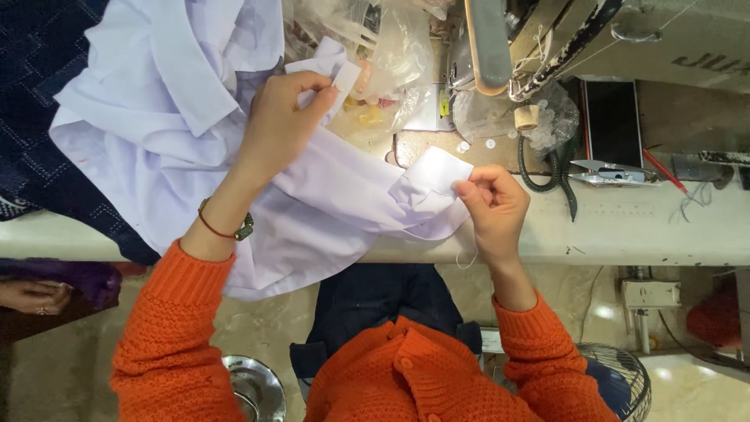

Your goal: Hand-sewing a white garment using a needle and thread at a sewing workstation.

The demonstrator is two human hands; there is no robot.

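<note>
Head view, I see both my hands over white shirt spread on table. Left hand raised above cloth, thumb and finger closed on small white tag. Right hand near table edge, fingertips pinched on white fabric corner of shirt; thin thread seems to hang below it, hard to tell. Clear plastic bag just behind shirt. Snips lie right, well apart, beside sewing machine.
</note>
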